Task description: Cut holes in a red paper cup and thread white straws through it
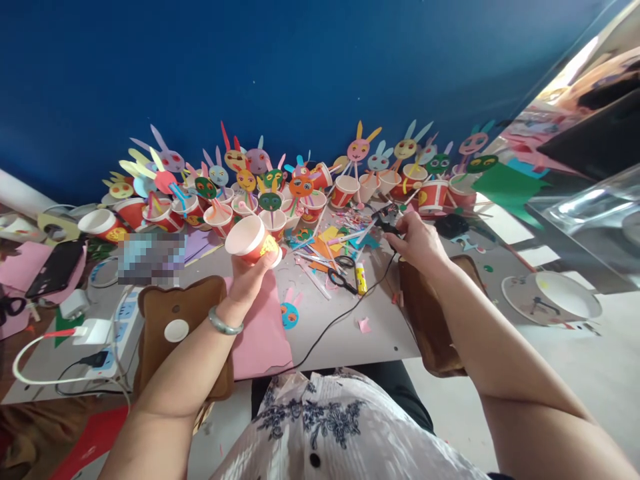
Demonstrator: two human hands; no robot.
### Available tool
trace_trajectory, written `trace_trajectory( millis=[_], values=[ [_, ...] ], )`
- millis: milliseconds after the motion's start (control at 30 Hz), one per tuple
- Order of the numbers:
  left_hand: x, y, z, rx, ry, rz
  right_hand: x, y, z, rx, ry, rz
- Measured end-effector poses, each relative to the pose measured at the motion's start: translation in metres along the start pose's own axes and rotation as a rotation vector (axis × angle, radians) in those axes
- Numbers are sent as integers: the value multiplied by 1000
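A red and white paper cup (253, 241) with yellow print is in my left hand (246, 283). It is tilted, its mouth turned up and to the left. My right hand (420, 243) closes on a black corded tool (387, 223) that looks like a glue gun, over the scraps at the back. The tool's black cord (345, 310) trails down across the table to the left. Between my hands lie black-handled scissors (345, 275), a yellow glue stick (361, 279) and a blue paper bunny face (289, 315).
Several cups with paper bunny heads (270, 200) line the blue wall. Paper scraps (327, 243) litter the middle. Brown cushions (183, 293) lie under both forearms. A power strip (117, 333) with cables is at left, a white round container (555, 297) at right.
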State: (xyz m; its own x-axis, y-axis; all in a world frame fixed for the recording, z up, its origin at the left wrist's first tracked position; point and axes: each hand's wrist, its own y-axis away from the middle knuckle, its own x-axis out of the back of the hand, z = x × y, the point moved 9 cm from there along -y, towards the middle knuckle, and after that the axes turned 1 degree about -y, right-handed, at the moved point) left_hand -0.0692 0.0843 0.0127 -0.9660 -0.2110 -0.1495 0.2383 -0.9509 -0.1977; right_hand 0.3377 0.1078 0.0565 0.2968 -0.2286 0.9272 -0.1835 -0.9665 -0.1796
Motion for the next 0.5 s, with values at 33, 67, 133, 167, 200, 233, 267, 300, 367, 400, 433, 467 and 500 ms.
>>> trace_trajectory(
  millis=[33,67,133,167,200,233,267,300,367,400,433,467,500],
  values=[
    [-1,0,0,7,4,-1,-1,1,-3,8,12,-1],
    [-2,0,1,11,9,-9,-2,3,-6,12,37,-3],
    [-4,0,2,9,15,-28,-9,10,-16,32,121,-25],
    [-5,0,2,2,13,-33,-13,15,-22,43,171,-39],
    [-5,0,2,-4,11,-34,-21,20,-30,76,215,-81],
    [-4,0,2,-11,11,-31,-29,26,-37,106,252,-131],
    [-5,0,1,-14,15,-35,-36,31,-44,124,258,-163],
    [-5,0,1,-17,24,-42,-40,35,-48,128,262,-178],
    [-7,0,1,-27,44,-53,-48,38,-52,122,277,-201],
    [-7,0,1,-33,48,-55,-50,37,-52,111,286,-206],
    [-7,0,2,-41,47,-54,-51,35,-50,97,296,-208],
    [-7,-1,2,-45,43,-54,-51,32,-47,80,305,-209],
    [-7,0,1,-46,38,-55,-52,29,-43,63,313,-211]
  ],
)
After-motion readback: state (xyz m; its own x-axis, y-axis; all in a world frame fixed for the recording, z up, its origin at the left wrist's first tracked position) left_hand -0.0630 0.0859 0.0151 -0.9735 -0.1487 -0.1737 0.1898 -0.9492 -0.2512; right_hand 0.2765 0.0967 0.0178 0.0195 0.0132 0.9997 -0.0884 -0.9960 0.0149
